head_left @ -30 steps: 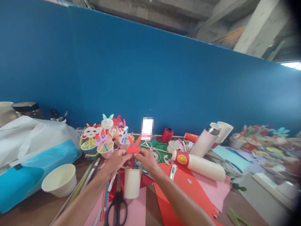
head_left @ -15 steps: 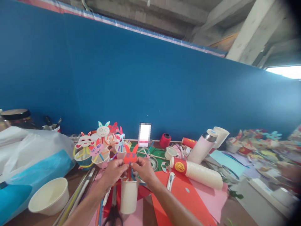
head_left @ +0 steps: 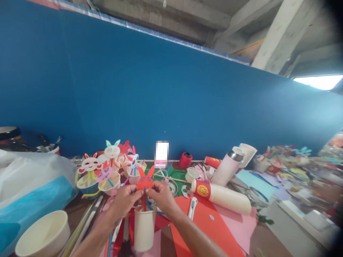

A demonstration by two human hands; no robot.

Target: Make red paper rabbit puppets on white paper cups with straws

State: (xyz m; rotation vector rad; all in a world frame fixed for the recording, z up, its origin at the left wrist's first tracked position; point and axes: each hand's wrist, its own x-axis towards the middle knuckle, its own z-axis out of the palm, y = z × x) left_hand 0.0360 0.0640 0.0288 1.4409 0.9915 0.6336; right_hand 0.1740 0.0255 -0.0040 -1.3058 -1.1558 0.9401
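A red paper rabbit face (head_left: 145,182) with two upright ears and drawn eyes is held just above a white paper cup (head_left: 144,232). My left hand (head_left: 124,200) pinches its lower edge from the left, fingers closed. Opposite it, my right hand (head_left: 162,197) pinches the same edge, close to the left fingertips. Red and blue strips (head_left: 145,204) run from under the face into the cup, which stands upright between my forearms. Whether the strips are fixed to the face is hidden by my fingers.
Several paper animal faces, such as a white rabbit (head_left: 112,151), stand in cups behind my left hand. A white bowl (head_left: 43,233) is at front left. Rightward lie a utility knife (head_left: 192,207), red paper (head_left: 203,228), stacked cups (head_left: 230,198) and a flask (head_left: 227,167).
The whole scene has shifted a little left in view as the camera turned slightly right. Both hands keep their pinch on the red rabbit face, which stays above the cup.
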